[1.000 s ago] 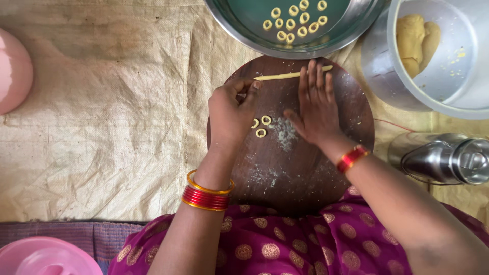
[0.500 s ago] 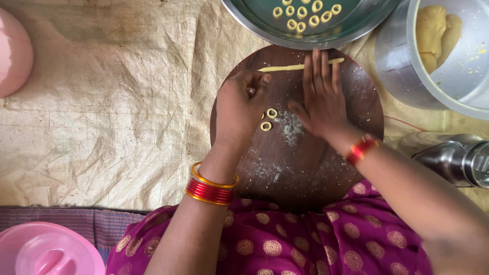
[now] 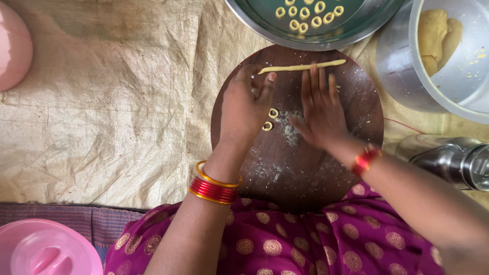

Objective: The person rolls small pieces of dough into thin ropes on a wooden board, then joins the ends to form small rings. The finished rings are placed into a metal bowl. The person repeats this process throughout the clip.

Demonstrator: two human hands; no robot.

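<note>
- A tan woven mat [image 3: 102, 117] covers the floor, with everything else set on it.
- A round dark wooden board [image 3: 305, 168], dusted with flour, lies in front of the person's lap.
- A steel bowl [image 3: 265, 23] of finished dough rings sits just beyond the board; a steel pot [image 3: 402, 76] with a lump of yellow dough stands to the right.
- The right hand [image 3: 321, 104] lies open, fingers flat and together, their tips resting on the dough rope.
- The left hand [image 3: 247, 104] is loosely curled, fingertips near the rope's left end; whether it pinches anything I cannot tell.
- The dough rope [image 3: 300, 66] lies along the board's far edge: thin, light and soft, it likely stretches or tears if pulled, so flat fingers over its middle or a gentle pinch at an end suit it best.
- Two small dough rings [image 3: 270, 119] lie between the hands.
</note>
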